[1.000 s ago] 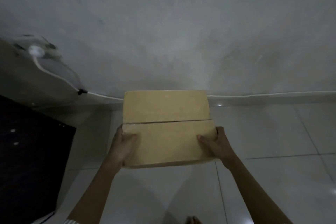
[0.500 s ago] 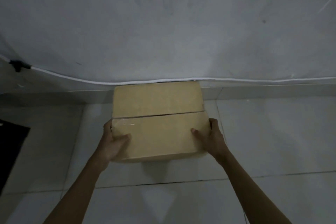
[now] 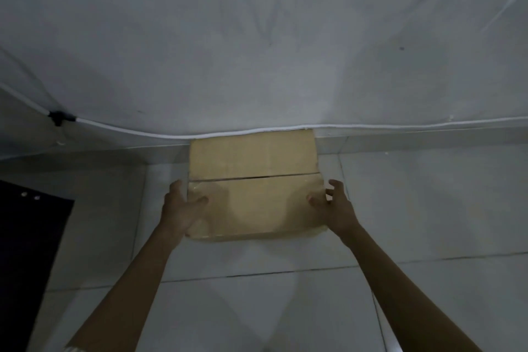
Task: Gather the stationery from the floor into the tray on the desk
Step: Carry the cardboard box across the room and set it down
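Observation:
A closed brown cardboard box (image 3: 254, 160) rests on the white tiled floor with its far edge against the wall. My left hand (image 3: 180, 208) clasps its near left corner, thumb on the lid. My right hand (image 3: 335, 206) is at the near right corner with fingers spread apart; only the thumb touches the lid. No stationery, tray or desk is in view.
A white cable (image 3: 137, 132) runs along the foot of the grey wall, with a black clip (image 3: 58, 117) at the left. A dark flat object (image 3: 25, 251) stands at the left edge. Floor tiles (image 3: 257, 308) stretch in front of the box.
The box has gone down and forward until it rests on the floor against the wall. My right hand has loosened and its fingers have spread. The left hand still holds its corner.

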